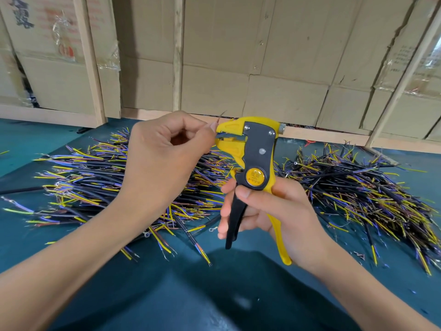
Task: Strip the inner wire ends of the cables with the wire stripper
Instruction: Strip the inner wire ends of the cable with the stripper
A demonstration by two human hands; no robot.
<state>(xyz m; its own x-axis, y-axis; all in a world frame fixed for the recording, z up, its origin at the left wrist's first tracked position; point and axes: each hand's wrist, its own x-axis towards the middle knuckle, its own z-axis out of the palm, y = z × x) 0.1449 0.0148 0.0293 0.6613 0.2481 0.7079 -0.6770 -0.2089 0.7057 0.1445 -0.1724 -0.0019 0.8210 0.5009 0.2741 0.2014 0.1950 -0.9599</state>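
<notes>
We observe the right hand (269,211) raised above the table (28,144), fingers curled round both handles of the yellow wire stripper (253,163), held upright. The left hand (164,149), fingers curled, pinches a wire end (220,134) set between the stripper's jaws. The tool's round badge reads "B-01212". Cable piles (95,182) lie beneath toward the table's far edge.

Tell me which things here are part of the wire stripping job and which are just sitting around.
Part of the job:
wire stripper in right hand
wire end pinched by left hand
cable piles

Just there:
cardboard boxes
wooden posts
teal table cover
</notes>
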